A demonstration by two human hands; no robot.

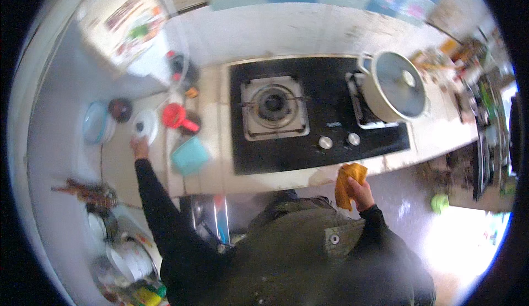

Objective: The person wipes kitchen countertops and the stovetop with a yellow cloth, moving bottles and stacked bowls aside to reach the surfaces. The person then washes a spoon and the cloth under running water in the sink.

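My right hand grips a folded orange-brown cloth just off the counter's front edge. Over on the left side, my left hand reaches to the near rim of a round white dish or lid with a dark spot at its middle. Blur hides whether those fingers are closed on it. Right of that dish, a red cup or scoop with a handle stands beside a turquoise square item. A black gas hob lies in front of me, its left burner bare.
A cream pot with a glass lid sits on the right burner. Two knobs face me. Pale bowls and a dark round object are at far left. A printed box rises behind. Stacked dishes stand lower left.
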